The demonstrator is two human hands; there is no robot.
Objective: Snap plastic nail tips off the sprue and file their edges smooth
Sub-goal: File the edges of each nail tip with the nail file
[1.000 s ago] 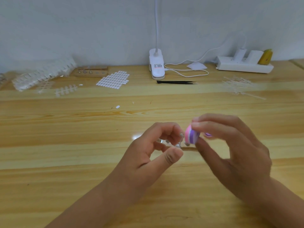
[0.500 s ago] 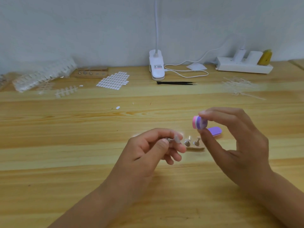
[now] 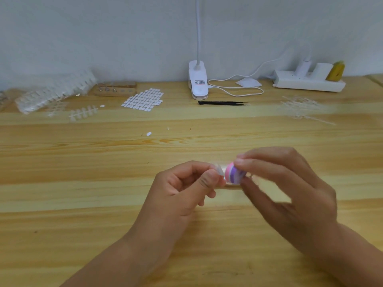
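My left hand point(image 3: 186, 187) pinches a small clear nail tip point(image 3: 219, 169) between thumb and forefinger. My right hand point(image 3: 290, 189) grips a pink and purple file block point(image 3: 234, 175) between thumb and fingers, its end right against the nail tip. Both hands hover over the middle of the wooden table point(image 3: 83, 193). A small wooden stand behind the hands is mostly hidden. Nail tip sprues point(image 3: 83, 113) lie at the far left, next to a clear pack of more sprues point(image 3: 53, 92).
A sheet of white oval stickers point(image 3: 143, 100), a wooden holder point(image 3: 115, 89), a white clip lamp point(image 3: 198, 83) with its cable, black tweezers point(image 3: 222, 103), a power strip point(image 3: 308, 79) and empty sprue sticks point(image 3: 302, 106) line the back. A loose white oval piece point(image 3: 148, 133) lies mid-table.
My right hand brought the file block down and left, back against the nail tip. My left hand lifted the tip slightly. The hands now cover the small stand.
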